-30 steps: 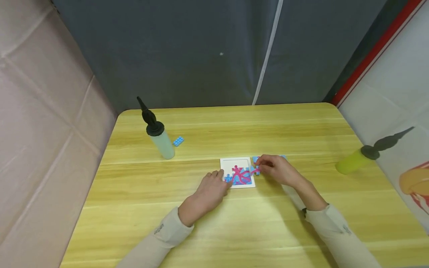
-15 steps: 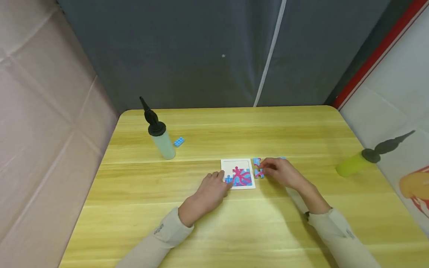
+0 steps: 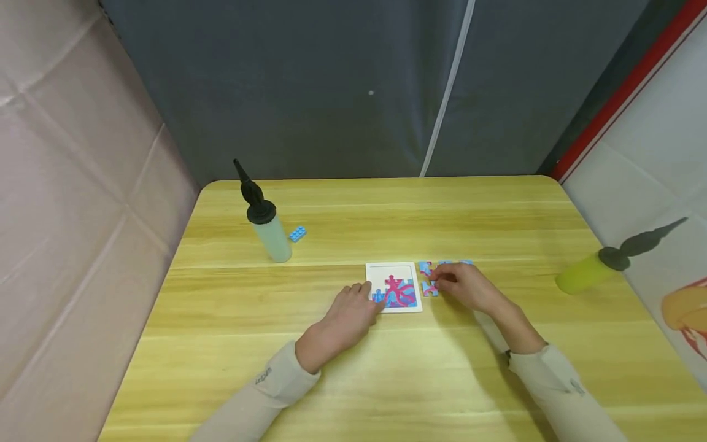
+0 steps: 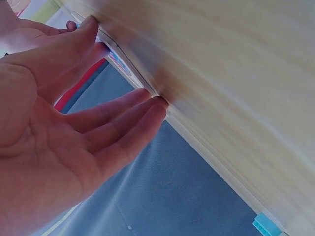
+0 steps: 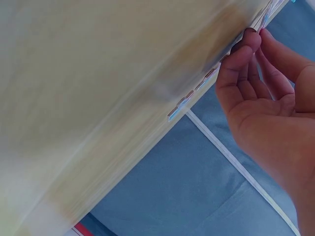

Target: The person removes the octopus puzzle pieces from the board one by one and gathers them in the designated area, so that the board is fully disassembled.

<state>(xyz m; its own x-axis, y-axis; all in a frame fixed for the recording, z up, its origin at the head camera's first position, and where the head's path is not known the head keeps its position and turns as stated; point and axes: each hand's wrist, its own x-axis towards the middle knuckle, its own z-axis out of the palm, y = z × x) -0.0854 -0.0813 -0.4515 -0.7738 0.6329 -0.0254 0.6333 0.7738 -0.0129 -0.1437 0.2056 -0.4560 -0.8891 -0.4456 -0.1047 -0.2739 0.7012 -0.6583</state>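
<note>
Overall, puzzle (image 3: 404,297) is pink & blue w/ wht frame (image 3: 418,299).

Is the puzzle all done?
No, the frame shows bare white at its top, and loose pieces lie beside it.

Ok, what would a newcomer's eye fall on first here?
Most likely the pink, octopus-like picture in a white frame near the middle of the table, with loose puzzle pieces right of it. Next, perhaps, the pale green bottle at left and the yellow-green bottle at right.
</note>
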